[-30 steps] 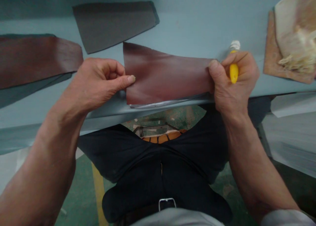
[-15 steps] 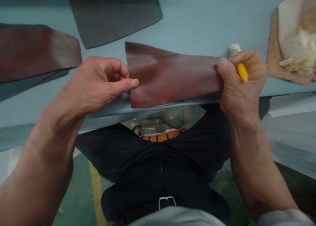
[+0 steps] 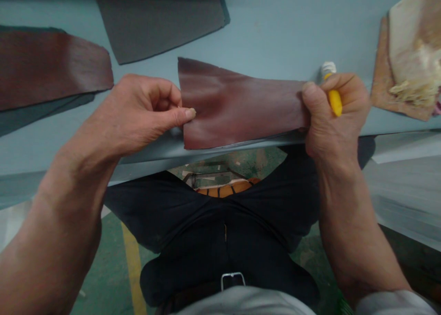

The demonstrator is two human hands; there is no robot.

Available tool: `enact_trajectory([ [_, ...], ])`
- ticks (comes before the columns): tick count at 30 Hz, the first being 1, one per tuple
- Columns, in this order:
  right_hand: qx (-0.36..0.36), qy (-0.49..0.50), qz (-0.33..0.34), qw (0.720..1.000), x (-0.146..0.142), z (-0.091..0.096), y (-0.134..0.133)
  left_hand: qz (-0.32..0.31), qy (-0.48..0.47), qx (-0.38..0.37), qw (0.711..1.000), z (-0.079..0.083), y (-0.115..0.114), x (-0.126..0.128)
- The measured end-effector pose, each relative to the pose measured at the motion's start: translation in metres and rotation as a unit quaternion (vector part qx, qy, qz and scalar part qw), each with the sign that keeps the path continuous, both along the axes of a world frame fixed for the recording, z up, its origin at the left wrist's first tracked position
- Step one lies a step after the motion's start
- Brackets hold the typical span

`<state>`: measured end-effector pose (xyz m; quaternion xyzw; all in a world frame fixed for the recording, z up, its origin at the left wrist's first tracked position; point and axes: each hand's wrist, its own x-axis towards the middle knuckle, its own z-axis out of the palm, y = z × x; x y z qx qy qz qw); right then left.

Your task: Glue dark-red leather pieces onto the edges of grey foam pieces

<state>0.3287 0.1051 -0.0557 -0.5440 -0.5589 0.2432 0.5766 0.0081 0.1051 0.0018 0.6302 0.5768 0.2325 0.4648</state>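
Note:
A brown leather piece (image 3: 237, 106) lies at the near edge of the blue-grey table (image 3: 275, 35). My left hand (image 3: 144, 113) pinches its left edge between thumb and curled fingers. My right hand (image 3: 330, 115) presses its thumb on the leather's right end, and its fingers are wrapped round a yellow-handled tool (image 3: 333, 99) with a white tip. The tool's working end is hidden behind the hand.
A grey cut piece (image 3: 161, 21) lies at the back. A stack of brown and grey pieces (image 3: 51, 74) sits at the left. A tan board with a pale bundle (image 3: 409, 62) is at the right. Below the table edge are my dark trousers and the green floor.
The leather piece and both hands have shifted a little to the right along the table edge. Both grips stay the same.

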Motion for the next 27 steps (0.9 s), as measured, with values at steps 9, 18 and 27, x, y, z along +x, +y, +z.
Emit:
enact_trajectory([
  [9, -0.001, 0.037, -0.003, 0.999, 0.0009, 0.0007, -0.0025, 0.008, 0.0, 0.015, 1.0, 0.0058, 0.0022, -0.0002],
  [18, -0.009, 0.042, 0.006, 0.999, -0.0036, 0.0028, -0.006, 0.004, 0.016, -0.01, 1.0, 0.0039, -0.0006, 0.0013],
  [27, 0.019, 0.002, -0.001, 1.0, -0.0007, -0.002, -0.0042, -0.014, 0.029, -0.009, 0.999, 0.0034, -0.0014, 0.0035],
])
